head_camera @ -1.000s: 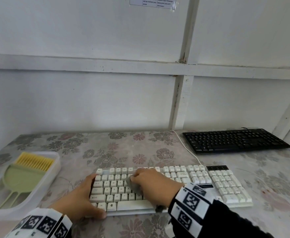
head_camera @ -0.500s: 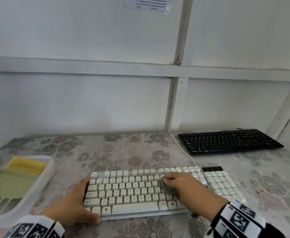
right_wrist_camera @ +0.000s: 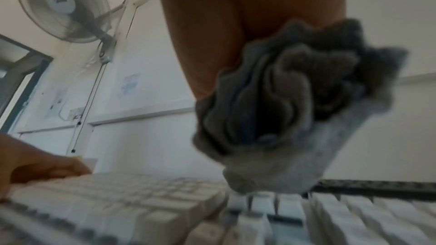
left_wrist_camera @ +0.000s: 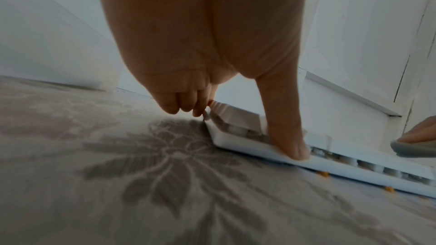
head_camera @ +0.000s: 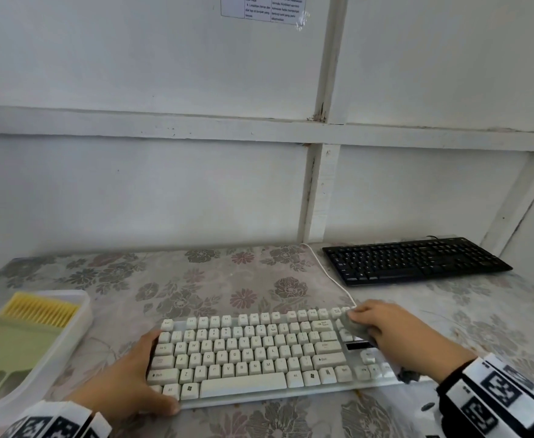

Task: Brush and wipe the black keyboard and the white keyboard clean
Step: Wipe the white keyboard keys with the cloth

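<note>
The white keyboard (head_camera: 253, 352) lies at the table's front, seen close in the left wrist view (left_wrist_camera: 247, 148) and the right wrist view (right_wrist_camera: 141, 198). My left hand (head_camera: 132, 384) holds its left end, thumb (left_wrist_camera: 286, 137) on the front edge. My right hand (head_camera: 395, 336) grips a bunched grey cloth (head_camera: 352, 327) and presses it on the keys at the right end; the cloth (right_wrist_camera: 283, 103) fills the right wrist view. The black keyboard (head_camera: 414, 260) lies at the back right, untouched.
A white tray (head_camera: 69, 339) at the left holds a green dustpan (head_camera: 9, 346) and a yellow-bristled brush (head_camera: 39, 311). The white keyboard's cable (head_camera: 328, 273) runs back toward the wall. The floral tablecloth (head_camera: 221, 279) covers the table. A wall fan (right_wrist_camera: 61, 5) hangs above.
My right hand has slid the cloth rightward across the white keyboard, from its middle to the right end. My left hand has kept its hold on the left end.
</note>
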### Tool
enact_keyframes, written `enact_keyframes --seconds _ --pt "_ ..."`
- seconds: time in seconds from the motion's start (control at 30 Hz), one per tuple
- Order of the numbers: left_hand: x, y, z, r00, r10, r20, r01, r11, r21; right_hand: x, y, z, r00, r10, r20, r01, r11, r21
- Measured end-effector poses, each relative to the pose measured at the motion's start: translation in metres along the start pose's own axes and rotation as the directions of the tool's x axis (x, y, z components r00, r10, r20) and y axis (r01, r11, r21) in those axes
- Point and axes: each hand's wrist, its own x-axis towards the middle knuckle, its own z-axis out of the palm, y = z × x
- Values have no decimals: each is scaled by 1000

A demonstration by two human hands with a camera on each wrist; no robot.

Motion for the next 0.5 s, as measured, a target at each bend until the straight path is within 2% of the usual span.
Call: enact_keyframes --seconds 0.13,0.23,0.4,0.5 --pt "0 1 -1 1000 0 8 0 1000 2 -10 9 13 997 -64 42 64 998 20" --pt "0 0 -2 1000 3 18 -2 999 -32 -15 29 15 999 -41 15 42 995 -96" --pt "-3 6 -4 999 -15 38 16 999 -37 -31 56 5 998 60 17 -56 985 -165" --pt "-6 9 -4 999 9 37 -8 999 -35 -41 73 -2 990 143 4 -141 981 -129"
